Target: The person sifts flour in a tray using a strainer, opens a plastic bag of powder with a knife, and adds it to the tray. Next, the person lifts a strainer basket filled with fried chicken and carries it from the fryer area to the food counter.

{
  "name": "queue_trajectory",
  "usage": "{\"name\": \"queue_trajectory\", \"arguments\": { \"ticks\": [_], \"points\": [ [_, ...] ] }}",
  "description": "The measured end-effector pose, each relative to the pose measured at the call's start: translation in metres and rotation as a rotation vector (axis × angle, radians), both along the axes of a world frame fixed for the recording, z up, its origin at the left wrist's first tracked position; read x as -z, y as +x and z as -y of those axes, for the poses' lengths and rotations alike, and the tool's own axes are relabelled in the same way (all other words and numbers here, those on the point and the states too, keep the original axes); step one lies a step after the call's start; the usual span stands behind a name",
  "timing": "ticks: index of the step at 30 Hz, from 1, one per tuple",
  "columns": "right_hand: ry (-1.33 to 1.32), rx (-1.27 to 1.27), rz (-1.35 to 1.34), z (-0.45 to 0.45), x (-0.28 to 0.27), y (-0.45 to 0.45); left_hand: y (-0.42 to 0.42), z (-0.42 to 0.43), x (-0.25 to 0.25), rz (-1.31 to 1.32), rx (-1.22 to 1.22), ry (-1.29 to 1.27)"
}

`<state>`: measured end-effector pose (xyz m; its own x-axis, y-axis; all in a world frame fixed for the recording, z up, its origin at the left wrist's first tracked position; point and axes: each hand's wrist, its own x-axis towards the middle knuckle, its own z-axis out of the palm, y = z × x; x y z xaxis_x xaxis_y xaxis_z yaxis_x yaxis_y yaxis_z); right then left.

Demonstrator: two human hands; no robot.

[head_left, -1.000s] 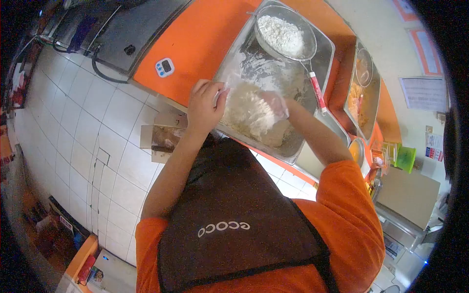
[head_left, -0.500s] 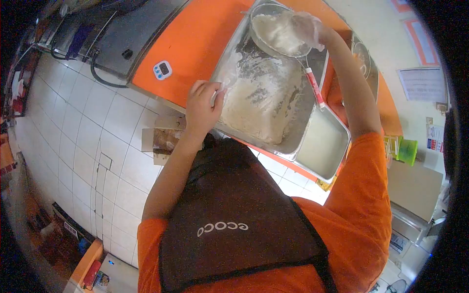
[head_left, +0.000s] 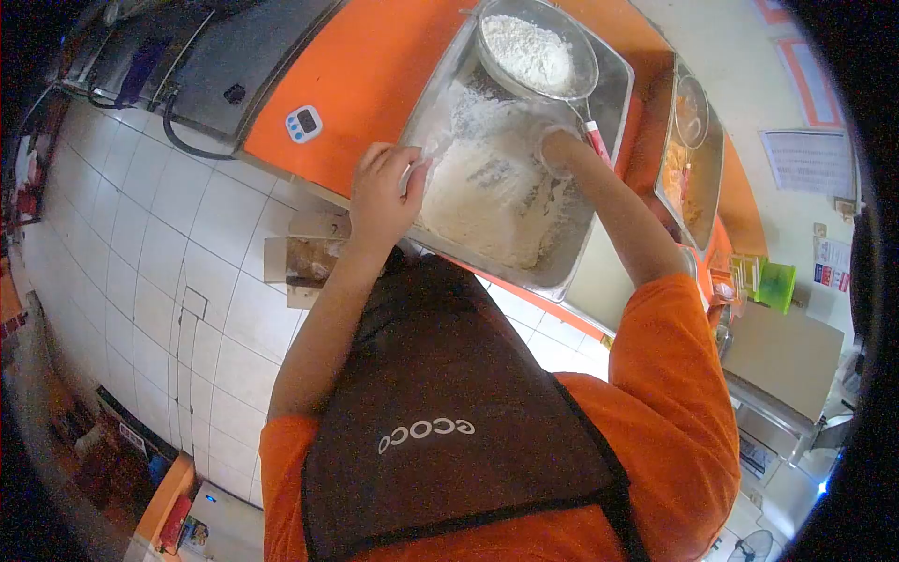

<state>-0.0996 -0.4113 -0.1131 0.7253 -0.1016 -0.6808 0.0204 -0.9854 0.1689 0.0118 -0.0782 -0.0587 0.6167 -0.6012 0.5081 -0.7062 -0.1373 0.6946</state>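
Note:
A large metal tray point(head_left: 573, 272) lies in front of me, its bottom covered with pale flour point(head_left: 487, 206). At its left edge my left hand point(head_left: 386, 187) is closed, fingers curled on the rim. My right hand point(head_left: 554, 150) reaches down into the flour at the tray's right side; it looks whitened or thinly covered, and its fingers are blurred and hidden. A round mesh sieve point(head_left: 585, 80) with a heap of white flour point(head_left: 529, 51) rests over the tray's far end. Its red and white handle point(head_left: 596, 140) points toward me, partly behind my right forearm.
A white timer point(head_left: 304, 124) lies on the orange counter point(head_left: 328, 84) to the left. Right of the tray stand a pale-filled container point(head_left: 599, 281) and another metal tray point(head_left: 698, 178) with orange crumbs and a small strainer point(head_left: 693, 108). A cardboard box point(head_left: 304, 258) sits below the counter.
My right hand has left the flour in the sieve and moved down into the tray. The left hand stays at the tray's edge. The view has shifted slightly.

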Motion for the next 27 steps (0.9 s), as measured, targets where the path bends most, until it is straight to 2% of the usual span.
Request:
{"name": "queue_trajectory", "arguments": {
  "ticks": [7, 12, 15, 18, 19, 20, 23, 26, 27],
  "points": [
    [0.11, 0.064, -0.206, -0.076, 0.029, -0.097, -0.001, 0.0, -0.001, 0.017, -0.013, 0.015],
    [0.159, 0.247, -0.173, -0.126, 0.052, -0.102, -0.001, 0.001, -0.001, -0.006, -0.014, -0.012],
    [0.386, 0.629, -0.073, -0.131, 0.053, -0.099, -0.002, 0.001, 0.0, 0.001, -0.026, -0.011],
    [0.806, 1.212, 0.068, -0.136, 0.051, -0.087, -0.003, 0.001, -0.002, 0.009, -0.035, 0.001],
    [0.934, 1.312, 0.121, -0.141, 0.054, -0.08, -0.003, 0.002, -0.002, 0.005, -0.028, 0.0],
    [1.129, 1.226, 0.22, -0.136, 0.077, -0.083, -0.003, 0.002, -0.002, 0.001, -0.025, 0.001],
    [1.321, 1.256, 0.45, -0.182, 0.019, -0.032, -0.001, 0.0, 0.001, -0.009, -0.024, -0.001],
    [1.063, 1.249, 0.217, -0.178, -0.005, -0.002, -0.002, 0.0, -0.003, -0.035, -0.027, 0.003],
    [1.176, 1.315, 0.172, -0.174, -0.001, 0.0, -0.002, 0.0, -0.005, -0.045, -0.029, 0.004]
  ]
}}
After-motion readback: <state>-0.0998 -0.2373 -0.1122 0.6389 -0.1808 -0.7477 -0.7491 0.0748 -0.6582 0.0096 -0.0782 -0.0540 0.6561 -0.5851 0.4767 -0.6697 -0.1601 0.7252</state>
